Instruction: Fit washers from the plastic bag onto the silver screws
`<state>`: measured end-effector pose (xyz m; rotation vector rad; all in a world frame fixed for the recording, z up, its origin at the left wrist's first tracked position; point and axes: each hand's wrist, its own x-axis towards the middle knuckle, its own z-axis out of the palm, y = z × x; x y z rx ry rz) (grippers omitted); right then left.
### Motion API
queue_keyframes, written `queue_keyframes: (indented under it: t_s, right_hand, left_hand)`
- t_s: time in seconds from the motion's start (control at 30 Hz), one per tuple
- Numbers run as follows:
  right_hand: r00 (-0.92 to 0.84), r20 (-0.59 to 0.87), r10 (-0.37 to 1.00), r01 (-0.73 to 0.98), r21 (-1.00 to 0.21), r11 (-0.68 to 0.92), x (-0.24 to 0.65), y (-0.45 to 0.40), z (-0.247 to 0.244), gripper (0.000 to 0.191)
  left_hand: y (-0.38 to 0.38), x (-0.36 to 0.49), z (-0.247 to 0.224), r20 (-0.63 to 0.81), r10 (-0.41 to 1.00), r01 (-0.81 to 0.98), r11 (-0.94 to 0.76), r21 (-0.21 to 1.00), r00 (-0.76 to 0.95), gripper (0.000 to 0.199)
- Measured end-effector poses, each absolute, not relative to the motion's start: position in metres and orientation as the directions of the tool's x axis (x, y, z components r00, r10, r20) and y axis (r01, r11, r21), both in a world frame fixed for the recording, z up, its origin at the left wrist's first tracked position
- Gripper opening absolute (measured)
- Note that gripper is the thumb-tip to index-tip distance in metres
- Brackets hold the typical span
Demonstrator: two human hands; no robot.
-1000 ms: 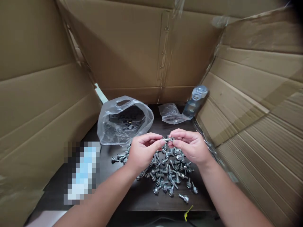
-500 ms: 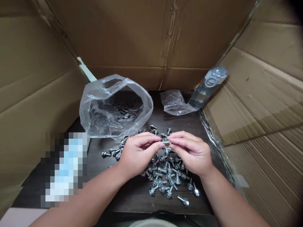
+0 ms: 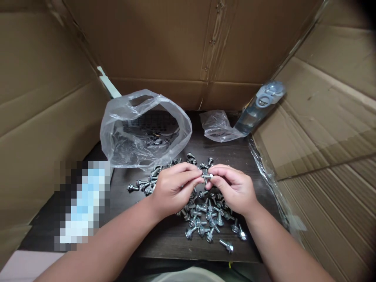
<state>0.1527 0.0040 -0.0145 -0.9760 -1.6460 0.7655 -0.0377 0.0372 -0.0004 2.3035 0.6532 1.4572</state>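
Between my hands, just above the pile, is a small silver bolt [image 3: 207, 176] with its shank pointing right. My left hand [image 3: 176, 188] pinches the bolt's left end, where a washer or flange partly shows. At the bolt's right end are the closed fingertips of my right hand [image 3: 233, 188], the thumb below and the index finger above. Under and around both hands lies a loose pile of silver bolts [image 3: 202, 209] with washers, partly hidden by the hands. One bolt [image 3: 226, 246] lies apart near the table's front edge.
A clear plastic bag [image 3: 117, 145] stands open at the back left with small dark parts inside. A smaller crumpled bag [image 3: 219, 127] and a water bottle [image 3: 258, 107] are at the back right. Cardboard walls [image 3: 164, 43] enclose the dark table [image 3: 164, 244]. A blurred-out patch covers something at left.
My right fingers have shifted their grip around the bolt's right end, with more of the bolt's tip showing. My left hand keeps its pinch. The camera view has moved slightly.
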Motion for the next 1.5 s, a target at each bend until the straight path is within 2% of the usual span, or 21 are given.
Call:
queue_keyframes:
  t_s: [0.13,0.27,0.6,0.8,0.97,1.17,1.33,1.5]
  right_hand:
    - [-0.119,0.319,0.940,0.124,-0.935,0.333,0.147,0.001,-0.016,0.013]
    - [-0.122,0.245,0.962,0.082,-0.963,0.256,0.143,0.000,-0.017,0.023]
    - [-0.131,0.076,0.988,0.169,-0.981,0.098,0.140,0.000,-0.016,0.045]
    - [-0.114,0.025,0.993,0.180,-0.983,0.046,0.137,-0.001,-0.015,0.047]
    - [-0.123,0.107,0.987,0.189,-0.973,0.129,0.137,0.000,-0.020,0.042]
    - [-0.094,0.208,0.974,0.160,-0.962,0.221,0.137,0.002,-0.025,0.033]
    - [-0.088,0.195,0.977,0.124,-0.971,0.205,0.137,0.003,-0.026,0.032]
    - [-0.086,0.196,0.977,0.204,-0.956,0.210,0.137,0.003,-0.024,0.037]
  left_hand:
    - [0.036,-0.038,-0.004,0.792,0.473,0.201,-0.881,0.428,0.386,0.022]
    - [0.034,-0.039,-0.007,0.810,0.432,0.224,-0.901,0.371,0.397,0.025]
    - [0.036,-0.038,-0.006,0.800,0.372,0.195,-0.928,0.317,0.470,0.026]
    - [0.034,-0.038,-0.005,0.792,0.370,0.196,-0.929,0.313,0.486,0.027]
    - [0.031,-0.035,-0.002,0.797,0.464,0.188,-0.886,0.424,0.387,0.019]
    - [0.028,-0.030,-0.003,0.719,0.626,0.224,-0.779,0.585,0.300,0.010]
    - [0.028,-0.030,-0.006,0.730,0.626,0.215,-0.780,0.588,0.274,0.014]
    - [0.028,-0.029,-0.002,0.767,0.568,0.212,-0.823,0.527,0.299,0.011]
